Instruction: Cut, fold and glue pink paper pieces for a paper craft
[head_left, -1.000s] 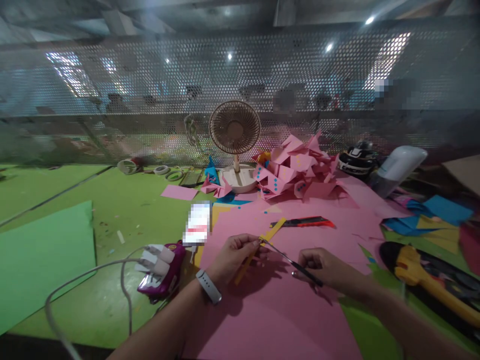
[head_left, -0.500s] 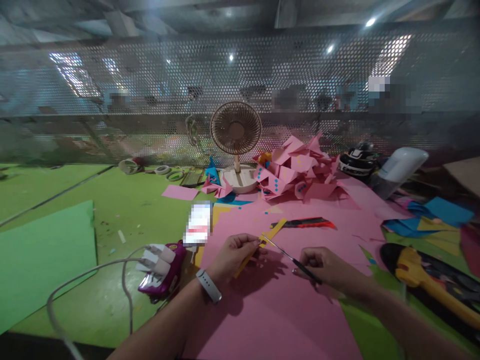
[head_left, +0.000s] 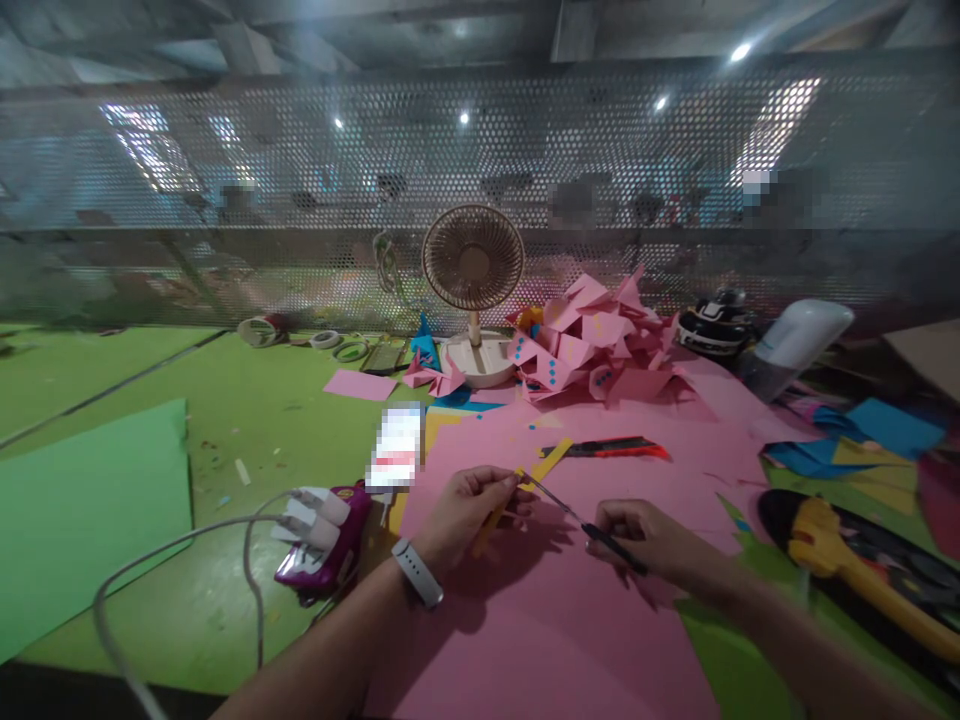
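Note:
My left hand, with a pale watch band on its wrist, is closed in a pinch on a narrow yellow paper strip. Part of the strip is hidden behind the fingers. In my right hand is a pair of tweezers with a dark grip and slim silver tip. That tip reaches to the strip right beside my left fingertips; whether it grips the paper is too small to tell. Both hands are over a large pink paper sheet. An orange-and-black utility knife lies just beyond the strip.
A small fan stands at the back beside a heap of folded pink paper. Left of my hands are a phone and a purple power strip with cables. A yellow-handled tool lies at right.
The tweezers' tip has shifted slightly left, closer to my left fingertips. My left hand stays nearly still on the paper strip.

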